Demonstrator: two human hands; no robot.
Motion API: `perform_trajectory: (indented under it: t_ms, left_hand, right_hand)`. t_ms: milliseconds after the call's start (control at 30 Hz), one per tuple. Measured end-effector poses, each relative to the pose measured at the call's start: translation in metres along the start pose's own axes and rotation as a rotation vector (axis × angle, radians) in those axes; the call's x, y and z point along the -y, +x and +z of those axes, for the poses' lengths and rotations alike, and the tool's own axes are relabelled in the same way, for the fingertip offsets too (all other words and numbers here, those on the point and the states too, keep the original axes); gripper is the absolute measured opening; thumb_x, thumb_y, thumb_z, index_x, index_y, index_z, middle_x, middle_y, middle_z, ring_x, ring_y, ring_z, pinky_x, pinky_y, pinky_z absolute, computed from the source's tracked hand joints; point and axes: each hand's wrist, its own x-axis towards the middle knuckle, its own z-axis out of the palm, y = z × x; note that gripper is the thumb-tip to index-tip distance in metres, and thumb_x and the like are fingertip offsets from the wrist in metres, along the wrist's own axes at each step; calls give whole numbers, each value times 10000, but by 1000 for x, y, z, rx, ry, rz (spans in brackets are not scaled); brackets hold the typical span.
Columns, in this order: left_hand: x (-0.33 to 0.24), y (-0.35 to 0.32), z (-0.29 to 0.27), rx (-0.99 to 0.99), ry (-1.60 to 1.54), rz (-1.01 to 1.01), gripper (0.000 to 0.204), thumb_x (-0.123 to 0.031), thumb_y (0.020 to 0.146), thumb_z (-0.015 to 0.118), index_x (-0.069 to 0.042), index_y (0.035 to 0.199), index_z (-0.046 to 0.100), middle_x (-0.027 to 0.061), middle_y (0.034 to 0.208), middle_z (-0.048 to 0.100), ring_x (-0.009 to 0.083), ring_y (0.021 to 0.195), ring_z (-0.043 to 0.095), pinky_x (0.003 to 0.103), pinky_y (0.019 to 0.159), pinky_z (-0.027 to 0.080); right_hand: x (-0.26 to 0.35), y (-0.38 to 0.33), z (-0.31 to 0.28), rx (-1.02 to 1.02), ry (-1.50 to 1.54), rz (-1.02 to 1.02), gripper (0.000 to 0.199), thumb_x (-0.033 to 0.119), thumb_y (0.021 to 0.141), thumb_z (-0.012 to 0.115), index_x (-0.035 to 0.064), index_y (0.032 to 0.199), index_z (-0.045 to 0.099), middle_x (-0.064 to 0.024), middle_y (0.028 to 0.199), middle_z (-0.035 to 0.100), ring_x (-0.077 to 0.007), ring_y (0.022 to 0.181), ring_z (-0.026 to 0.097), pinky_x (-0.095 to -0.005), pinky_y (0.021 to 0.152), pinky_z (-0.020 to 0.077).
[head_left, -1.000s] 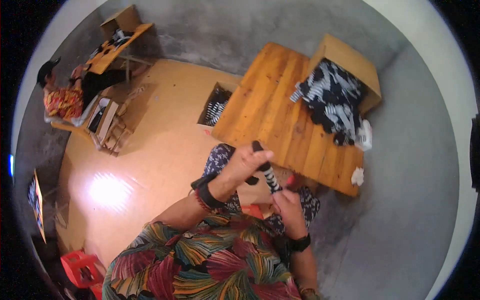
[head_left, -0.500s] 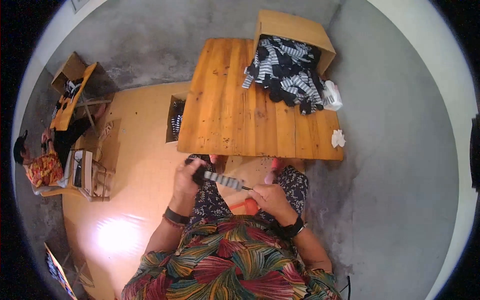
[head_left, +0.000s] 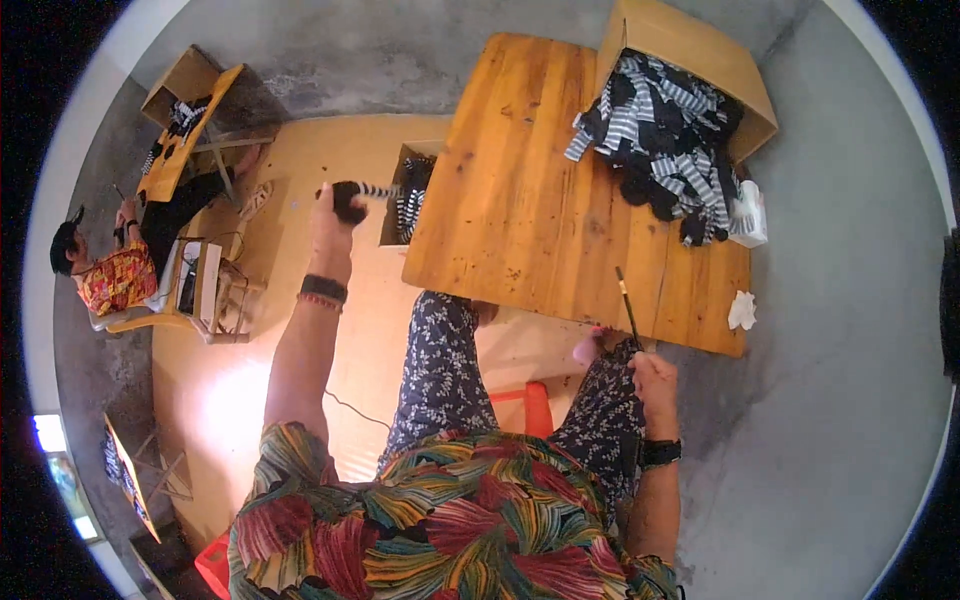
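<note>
My left hand (head_left: 331, 222) is stretched out to the left, closed on the dark end of a black-and-white striped fabric piece (head_left: 350, 203). Its striped tube points right, toward the cardboard box (head_left: 393, 233) on the floor left of the table. That box holds similar striped and dark pieces (head_left: 414, 195). Over my right thigh, my right hand (head_left: 656, 384) grips a thin dark stick-like tool (head_left: 629, 308) with a lighter band. The tool stands up past the near edge of the table, its tip free of any fabric.
On the wooden table (head_left: 520, 200), a tipped cardboard box (head_left: 690, 40) spills a heap of striped and black pieces (head_left: 660, 140). A white pack (head_left: 748, 215) and crumpled tissue (head_left: 741, 310) lie at the right. Another person (head_left: 118, 275) sits far left at a small table (head_left: 190, 135).
My hands have moved apart. The tool is out of the striped piece, which my left hand has carried left and forward; my right hand has moved right with the tool. The view has shifted.
</note>
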Motion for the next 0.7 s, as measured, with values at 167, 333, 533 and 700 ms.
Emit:
perform_trajectory:
  t_ms: [167, 333, 533, 700]
  left_hand:
    - [90, 25, -15, -90, 362, -263, 272, -292, 809, 552, -86, 986, 528, 40, 786, 516, 159, 632, 508, 303, 563, 460]
    - [155, -29, -48, 7, 408, -454, 259, -236, 766, 553, -83, 973, 532, 61, 815, 514, 166, 612, 500, 280, 510, 434]
    - [154, -82, -150, -73, 501, -420, 258, -278, 818, 531, -77, 980, 527, 79, 803, 527, 214, 649, 534, 305, 553, 493]
    - [128, -113, -145, -223, 435, -502, 283, -256, 809, 557, -74, 1023, 519, 112, 853, 535, 248, 666, 564, 339, 590, 510]
  right_hand:
    - [13, 15, -4, -84, 59, 30, 255, 247, 844, 536, 57, 674, 558, 68, 508, 391, -30, 445, 345, -196, 415, 264]
    - [26, 39, -38, -247, 102, 114, 253, 252, 836, 559, 52, 682, 554, 61, 541, 410, -36, 469, 357, -200, 427, 272]
    - [-6, 130, -71, -327, -63, -145, 228, 226, 784, 614, 0, 781, 578, 22, 660, 516, -115, 616, 473, -265, 566, 389]
    - [8, 213, -87, -531, -527, -175, 327, 249, 673, 695, 4, 857, 580, -119, 761, 610, -274, 719, 589, -369, 640, 441]
